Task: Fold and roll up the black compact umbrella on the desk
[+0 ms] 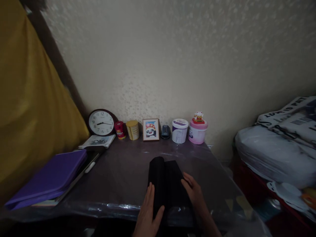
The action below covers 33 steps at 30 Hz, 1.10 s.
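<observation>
A folded black cloth (166, 184) lies near the front edge of the dark table (123, 171), which has a clear plastic cover. My left hand (147, 214) rests flat along the cloth's left edge, thumb on top of the fabric. My right hand (194, 192) lies on the cloth's right side, fingers stretched toward its middle. Both hands press on the cloth without gripping it.
Along the wall stand a clock (101, 122), a red tin (120, 130), a gold tin (132, 129), a panda picture frame (150, 129), a small dark box (166, 131), a white tub (180, 130) and a pink tub (197, 131). A purple folder (49, 177) lies left. Bedding (278, 144) sits right.
</observation>
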Tool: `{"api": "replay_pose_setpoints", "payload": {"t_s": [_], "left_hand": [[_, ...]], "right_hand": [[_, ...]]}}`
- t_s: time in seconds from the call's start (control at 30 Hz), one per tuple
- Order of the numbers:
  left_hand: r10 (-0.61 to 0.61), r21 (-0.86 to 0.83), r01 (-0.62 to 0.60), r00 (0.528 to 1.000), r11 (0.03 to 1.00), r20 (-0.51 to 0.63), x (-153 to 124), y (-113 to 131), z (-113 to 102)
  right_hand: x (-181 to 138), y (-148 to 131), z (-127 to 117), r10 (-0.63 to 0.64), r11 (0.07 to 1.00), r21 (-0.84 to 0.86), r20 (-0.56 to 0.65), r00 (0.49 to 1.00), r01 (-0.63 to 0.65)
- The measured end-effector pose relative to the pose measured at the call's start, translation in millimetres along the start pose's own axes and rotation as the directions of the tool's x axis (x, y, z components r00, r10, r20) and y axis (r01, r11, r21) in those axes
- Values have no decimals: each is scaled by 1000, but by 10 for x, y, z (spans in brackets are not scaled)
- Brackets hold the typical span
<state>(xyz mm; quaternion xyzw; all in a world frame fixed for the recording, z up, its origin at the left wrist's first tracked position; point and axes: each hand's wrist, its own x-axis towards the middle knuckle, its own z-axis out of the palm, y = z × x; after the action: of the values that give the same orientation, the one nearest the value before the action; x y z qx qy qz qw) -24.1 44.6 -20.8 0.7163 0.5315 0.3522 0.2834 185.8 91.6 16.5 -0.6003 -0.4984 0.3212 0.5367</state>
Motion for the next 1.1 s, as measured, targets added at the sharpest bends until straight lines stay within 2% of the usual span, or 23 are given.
{"api": "replay_pose_setpoints", "payload": {"t_s": [0.13,0.23,0.4,0.6,0.73,0.9,1.0,1.1], "left_hand": [[-3,25,2,1000,1000,18,-1,4,3],[7,36,-7,1000,999,15,-9,18,3],[-2,47,1,1000,999,16,-25,20,-2],[17,56,-17,1000,998,9,-7,6,-1],[13,35,-12,1000,999,-15,-3,11,6],[54,24,-53,998,998,-43,-3,-38,43],[87,43,-84,994,996,-60,-4,-81,63],[129,70,-125,990,990,-52,-14,-123,72]], "right_hand": [[-104,-47,5,-119,976,-183,-5,993,116],[-160,-66,31,-164,965,-208,1,986,160],[-268,-107,150,-70,990,-121,3,998,70],[-383,-127,352,3,994,-106,7,1000,-2],[-361,-109,482,-61,993,-107,-17,998,59],[-358,-163,660,-204,971,-112,92,975,213],[-378,-196,754,-256,940,-198,121,959,277],[-398,-194,816,-249,911,-296,159,955,286]]}}
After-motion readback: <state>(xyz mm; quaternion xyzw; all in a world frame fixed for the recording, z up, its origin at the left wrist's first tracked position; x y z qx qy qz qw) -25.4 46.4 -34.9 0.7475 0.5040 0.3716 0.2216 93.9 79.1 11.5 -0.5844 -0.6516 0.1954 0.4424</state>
